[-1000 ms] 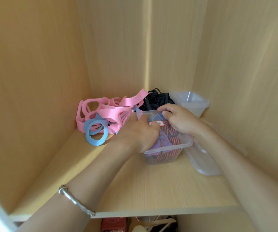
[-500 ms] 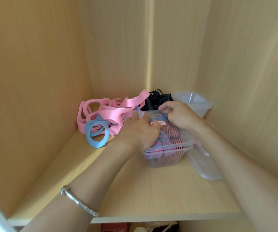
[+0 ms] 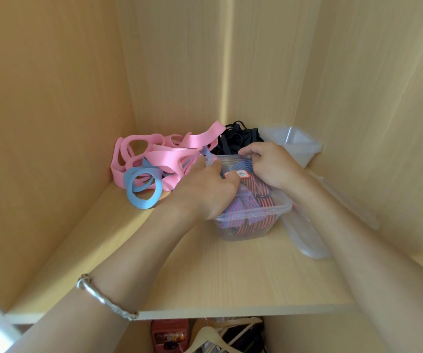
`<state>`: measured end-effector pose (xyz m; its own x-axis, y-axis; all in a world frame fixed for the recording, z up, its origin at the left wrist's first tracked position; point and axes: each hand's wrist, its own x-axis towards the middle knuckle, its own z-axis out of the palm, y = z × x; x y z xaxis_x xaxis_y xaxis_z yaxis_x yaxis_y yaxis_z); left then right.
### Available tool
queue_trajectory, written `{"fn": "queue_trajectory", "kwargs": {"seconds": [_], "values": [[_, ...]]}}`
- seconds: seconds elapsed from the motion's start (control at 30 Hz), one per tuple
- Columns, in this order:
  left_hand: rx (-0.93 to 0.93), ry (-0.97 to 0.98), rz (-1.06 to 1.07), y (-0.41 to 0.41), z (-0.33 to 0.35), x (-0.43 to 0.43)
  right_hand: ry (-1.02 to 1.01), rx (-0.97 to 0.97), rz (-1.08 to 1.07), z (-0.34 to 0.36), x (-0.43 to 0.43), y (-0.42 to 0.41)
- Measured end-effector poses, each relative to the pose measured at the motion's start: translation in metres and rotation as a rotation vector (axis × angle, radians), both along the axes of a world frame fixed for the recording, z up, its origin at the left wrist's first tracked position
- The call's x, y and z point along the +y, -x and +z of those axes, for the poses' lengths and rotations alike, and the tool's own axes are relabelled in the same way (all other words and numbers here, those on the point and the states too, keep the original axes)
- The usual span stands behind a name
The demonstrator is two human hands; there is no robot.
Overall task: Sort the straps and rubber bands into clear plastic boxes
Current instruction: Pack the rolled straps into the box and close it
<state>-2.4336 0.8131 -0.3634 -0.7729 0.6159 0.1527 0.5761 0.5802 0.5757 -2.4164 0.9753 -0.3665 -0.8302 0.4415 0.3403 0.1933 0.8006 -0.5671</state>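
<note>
One shelf [image 3: 243, 281]: carries all stock, pushed into the back corner.
Pink bands [image 3: 164, 154]: loose heap left of the box, blue band [image 3: 141, 189] against it; not yet sorted.
Box [image 3: 256, 220]: central, in reach of both hands; holds the striped straps [image 3: 253, 197].
Left hand [image 3: 205, 192]: curled on straps, thumb at label [image 3: 239, 173]; packing them down, I judge.
Right hand [image 3: 269, 164]: fingers curled on straps at far rim, tucking.
Change: hands stay in box; heap unmoved.
</note>
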Motion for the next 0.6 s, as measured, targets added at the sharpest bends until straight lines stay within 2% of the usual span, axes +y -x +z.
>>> {"fn": "queue_trajectory", "kwargs": {"seconds": [0.27,0.37,0.47,0.6], "values": [[0.045,0.044,0.028,-0.0038,0.0028,-0.0048,0.060,-0.001,0.019,-0.0010,0.0011,-0.0013],[0.024,0.152,0.032,-0.0037,0.0061,-0.0036,0.064,-0.003,0.012,-0.0017,0.0002,-0.0013],[0.082,0.320,0.036,-0.0022,0.0095,-0.0034,0.055,-0.001,0.007,-0.0015,-0.0010,-0.0027],[0.186,0.383,0.048,-0.0028,0.0073,-0.0007,0.066,-0.003,0.017,-0.0009,-0.0007,-0.0037]]}}
